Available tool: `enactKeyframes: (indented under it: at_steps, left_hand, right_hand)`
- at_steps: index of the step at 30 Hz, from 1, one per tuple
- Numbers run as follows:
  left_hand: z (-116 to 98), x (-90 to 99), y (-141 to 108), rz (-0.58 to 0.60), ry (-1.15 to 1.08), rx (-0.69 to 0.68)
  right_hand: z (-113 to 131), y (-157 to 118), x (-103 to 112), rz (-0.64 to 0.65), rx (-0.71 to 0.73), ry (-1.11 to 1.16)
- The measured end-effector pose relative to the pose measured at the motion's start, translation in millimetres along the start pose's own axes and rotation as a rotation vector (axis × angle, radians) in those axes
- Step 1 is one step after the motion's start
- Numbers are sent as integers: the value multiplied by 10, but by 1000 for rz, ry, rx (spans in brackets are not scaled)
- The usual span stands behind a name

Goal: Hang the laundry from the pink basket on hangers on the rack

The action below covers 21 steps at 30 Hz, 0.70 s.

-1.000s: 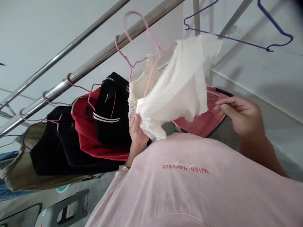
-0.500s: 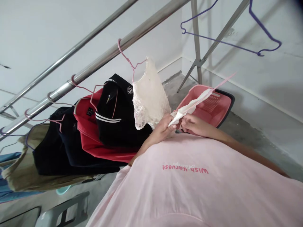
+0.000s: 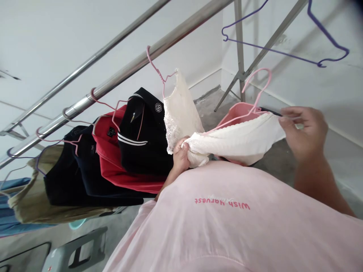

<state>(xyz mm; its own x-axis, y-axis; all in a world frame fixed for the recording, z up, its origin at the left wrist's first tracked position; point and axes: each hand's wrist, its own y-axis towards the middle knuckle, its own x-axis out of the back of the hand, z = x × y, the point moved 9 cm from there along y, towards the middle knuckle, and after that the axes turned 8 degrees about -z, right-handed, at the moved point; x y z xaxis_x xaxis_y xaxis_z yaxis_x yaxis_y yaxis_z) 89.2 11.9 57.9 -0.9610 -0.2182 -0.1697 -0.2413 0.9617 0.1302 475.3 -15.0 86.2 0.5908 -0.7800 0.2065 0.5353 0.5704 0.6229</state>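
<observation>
A white garment [image 3: 241, 139] with a gathered edge stretches between my two hands in front of my chest. A pink clothes hanger [image 3: 256, 100] runs along its upper edge, hook upward. My left hand [image 3: 181, 154] is closed on the bunched left end of the cloth. At the other end, my right hand [image 3: 307, 130] pinches the garment's corner beside the hanger's arm between thumb and fingers. Just left of it, a cream lace top [image 3: 184, 105] hangs on another pink hanger [image 3: 161, 75]. Partly behind the held cloth stands a pink basket [image 3: 236, 111].
A metal rail [image 3: 121, 71] slopes across the left, carrying a black collared shirt [image 3: 144, 151], a red shirt [image 3: 106, 158] and several darker garments. A purple hanger [image 3: 272, 50] hangs at upper right near the rack's legs [image 3: 239, 56]. A grey stool [image 3: 76, 253] stands lower left.
My right hand has moved right, away from my left, spreading the bunched garment out sideways. The pink hanger has turned, so its hook now shows. My left hand has shifted slightly left.
</observation>
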Motion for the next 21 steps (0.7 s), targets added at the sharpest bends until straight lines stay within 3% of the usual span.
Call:
enactKeyframes:
  at_steps: [2, 3, 5, 7, 13, 17, 21]
  left_hand:
    - [-56, 0, 25, 21, -10, -27]
    - [-89, -13, 39, 51, 1, -48]
    - [-160, -49, 66, 134, 51, -95]
    - [-242, -84, 97, 216, 136, -155]
    - [-468, -227, 127, 304, 593, -488]
    - [-451, -353, 76, 320, 716, -589]
    - [-466, -423, 14, 321, 795, -680]
  right_hand:
    - [-43, 10, -4, 40, 178, -112]
    - [-92, -6, -52, 113, 192, -116]
    - [-214, -75, -161, 289, 113, -95]
    - [-269, -147, -183, 366, 35, -84]
    - [-95, -147, 1, 221, 123, -53]
    - [138, -181, -59, 233, 248, -35]
    - [379, -231, -160, 284, 266, 131]
